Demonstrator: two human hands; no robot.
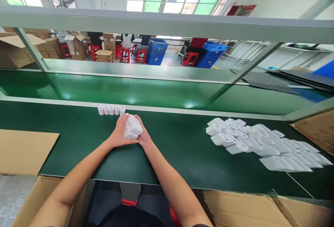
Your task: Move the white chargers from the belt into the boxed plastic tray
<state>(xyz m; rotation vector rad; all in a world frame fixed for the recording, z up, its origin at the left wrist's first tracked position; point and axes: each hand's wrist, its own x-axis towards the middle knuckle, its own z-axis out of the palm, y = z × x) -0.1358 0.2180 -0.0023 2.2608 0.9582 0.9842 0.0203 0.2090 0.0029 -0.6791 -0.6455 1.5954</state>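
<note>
Between my two hands is a small bunch of white charger blocks (pixel 134 128), held just above the green bench top. My left hand (pixel 119 131) wraps round the bunch from the left, its thumb along the near side. On the right side my right hand (pixel 144 136) closes on the same blocks, its fingers partly hidden behind them. Just beyond my left hand, a short row of white charger blocks (pixel 111 109) stands upright with dark port slots showing. A large spread of similar white blocks (pixel 261 140) lies on the bench to the right.
Flat cardboard (pixel 26 150) covers the bench's left end. A cardboard box (pixel 317 129) stands at the right edge, and open cartons (pixel 245 208) sit below the front edge. A metal frame (pixel 167 25) crosses ahead; several seated people are beyond it, near blue crates (pixel 157 51).
</note>
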